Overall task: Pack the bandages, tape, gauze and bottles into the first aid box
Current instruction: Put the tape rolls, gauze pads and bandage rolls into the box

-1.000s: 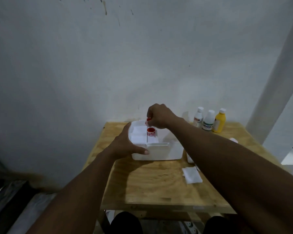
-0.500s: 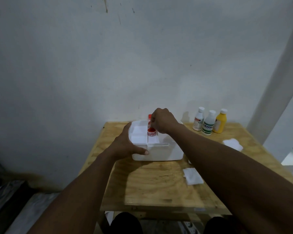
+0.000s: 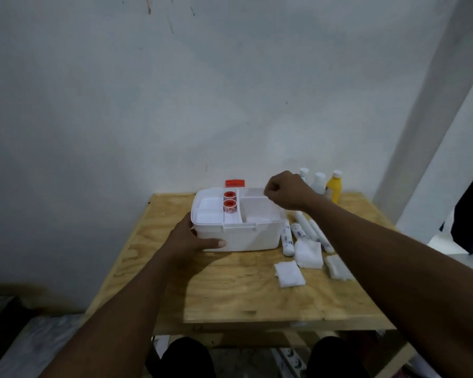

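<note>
While two red tape rolls (image 3: 229, 203) sat in the middle slot of the box (image 3: 238, 236), bandages (image 3: 302, 230), gauze (image 3: 288, 274) and bottles (image 3: 318, 181) remained on the table (image 3: 230, 290), right of it: packing barely begun. Left hand (image 3: 187, 240) gripped the box's near-left corner. Right hand (image 3: 286, 190), half a second earlier at the tape slot, hung clenched and apparently empty over the right rim

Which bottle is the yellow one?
The yellow bottle stands furthest right of the three bottles at the back of the table. The other two bottles beside it are white; all three have white caps.
</note>
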Action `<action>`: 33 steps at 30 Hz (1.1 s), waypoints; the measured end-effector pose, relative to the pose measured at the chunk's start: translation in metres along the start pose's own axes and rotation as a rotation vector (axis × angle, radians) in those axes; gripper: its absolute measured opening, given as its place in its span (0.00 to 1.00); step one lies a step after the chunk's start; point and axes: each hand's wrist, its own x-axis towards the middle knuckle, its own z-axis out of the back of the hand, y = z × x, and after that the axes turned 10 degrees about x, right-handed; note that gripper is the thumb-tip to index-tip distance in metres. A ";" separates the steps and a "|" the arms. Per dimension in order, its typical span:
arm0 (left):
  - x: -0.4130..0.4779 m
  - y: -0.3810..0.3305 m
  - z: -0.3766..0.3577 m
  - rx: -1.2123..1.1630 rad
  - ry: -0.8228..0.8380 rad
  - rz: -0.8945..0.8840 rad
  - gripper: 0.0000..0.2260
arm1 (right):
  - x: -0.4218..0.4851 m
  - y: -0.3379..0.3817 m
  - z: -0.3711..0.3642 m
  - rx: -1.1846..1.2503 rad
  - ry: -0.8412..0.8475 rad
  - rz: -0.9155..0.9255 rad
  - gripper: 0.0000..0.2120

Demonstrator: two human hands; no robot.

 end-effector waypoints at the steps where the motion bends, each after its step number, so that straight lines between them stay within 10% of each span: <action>1: -0.002 0.001 -0.001 -0.008 0.009 0.013 0.46 | -0.005 -0.008 0.005 0.010 -0.002 -0.007 0.09; 7: -0.010 -0.009 -0.006 -0.051 0.031 0.056 0.38 | -0.029 -0.026 0.018 0.093 -0.117 -0.010 0.06; 13: -0.015 -0.015 -0.007 -0.064 0.028 0.074 0.36 | -0.044 -0.040 0.030 -0.138 0.453 -0.327 0.08; 21: -0.021 -0.022 -0.009 -0.087 0.042 0.101 0.36 | -0.054 -0.042 0.015 -0.517 0.590 -0.286 0.13; 33: -0.025 -0.028 -0.010 -0.178 0.047 0.137 0.34 | -0.046 -0.024 0.054 0.056 0.471 -0.454 0.03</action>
